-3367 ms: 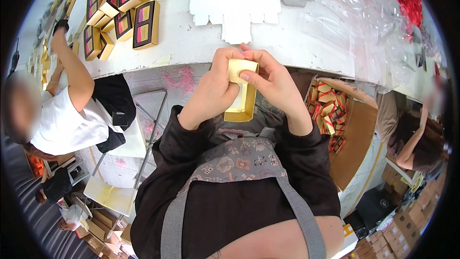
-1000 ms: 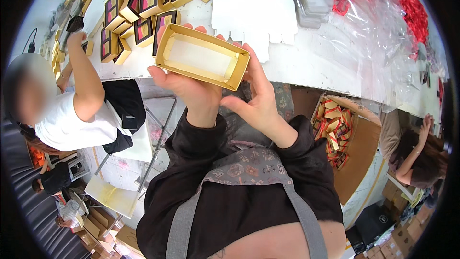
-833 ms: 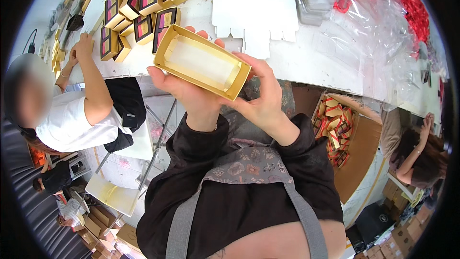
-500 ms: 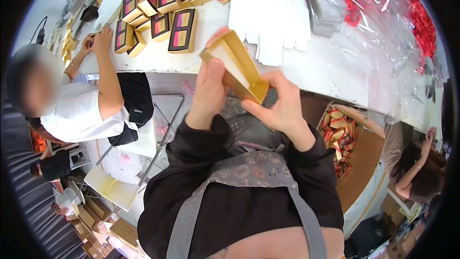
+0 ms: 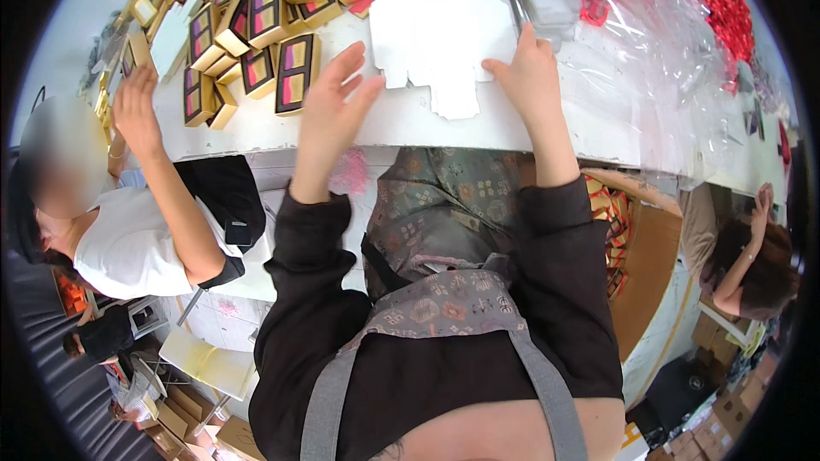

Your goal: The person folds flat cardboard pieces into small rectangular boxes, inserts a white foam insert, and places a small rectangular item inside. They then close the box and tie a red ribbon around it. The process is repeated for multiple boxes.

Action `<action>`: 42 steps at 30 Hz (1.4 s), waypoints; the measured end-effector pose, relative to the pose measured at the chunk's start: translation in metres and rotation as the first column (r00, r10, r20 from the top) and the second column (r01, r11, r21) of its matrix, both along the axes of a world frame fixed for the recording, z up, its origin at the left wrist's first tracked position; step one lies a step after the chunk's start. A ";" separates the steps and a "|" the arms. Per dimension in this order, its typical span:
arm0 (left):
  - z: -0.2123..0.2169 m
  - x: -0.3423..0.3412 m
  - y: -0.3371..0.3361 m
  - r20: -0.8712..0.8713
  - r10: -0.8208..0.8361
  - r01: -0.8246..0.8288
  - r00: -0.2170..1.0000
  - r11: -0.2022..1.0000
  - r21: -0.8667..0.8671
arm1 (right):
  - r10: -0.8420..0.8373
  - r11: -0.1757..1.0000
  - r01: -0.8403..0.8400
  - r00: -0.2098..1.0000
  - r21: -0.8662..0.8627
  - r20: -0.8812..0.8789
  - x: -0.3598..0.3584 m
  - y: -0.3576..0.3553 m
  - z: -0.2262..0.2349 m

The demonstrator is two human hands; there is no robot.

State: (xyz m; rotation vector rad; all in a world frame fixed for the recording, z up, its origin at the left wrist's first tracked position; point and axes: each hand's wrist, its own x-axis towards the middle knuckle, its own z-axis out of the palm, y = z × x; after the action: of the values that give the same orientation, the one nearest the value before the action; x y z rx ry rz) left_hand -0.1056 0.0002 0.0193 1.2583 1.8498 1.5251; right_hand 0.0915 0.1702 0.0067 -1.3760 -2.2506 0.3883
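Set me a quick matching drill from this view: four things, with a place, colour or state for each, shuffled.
1. card cut-out
2. heap of boxes
3. cardboard carton
4. left hand

A. below the edge of the table, on the right
B. bare, holding nothing
C. white, lying flat
D. gold-sided, left of the cut-out

Pairs: 1-C, 2-D, 3-A, 4-B

No lettering reads clearly; the gold boxes (image 5: pixel 295 75) seem to carry print, too small here.
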 end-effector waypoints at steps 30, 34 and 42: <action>0.005 0.066 -0.015 0.581 0.109 -0.179 0.807 0.982 0.064 | 0.151 0.960 -0.269 0.720 -0.072 -0.677 0.043 -0.103 0.022; 0.004 0.085 -0.011 0.115 0.257 -0.259 0.959 0.966 0.002 | -0.029 0.523 -0.790 0.358 -0.320 -0.933 0.061 -0.127 0.030; 0.009 0.099 -0.024 0.326 0.079 -0.043 0.942 0.992 -0.116 | -0.068 0.890 -0.355 0.519 -0.287 -0.852 0.017 -0.136 0.027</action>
State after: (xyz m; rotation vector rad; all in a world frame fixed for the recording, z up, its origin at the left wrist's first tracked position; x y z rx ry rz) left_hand -0.0063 -0.0234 0.0280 0.8427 1.7367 1.5368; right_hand 0.1081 0.0343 0.0334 -0.8238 -1.4444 1.3730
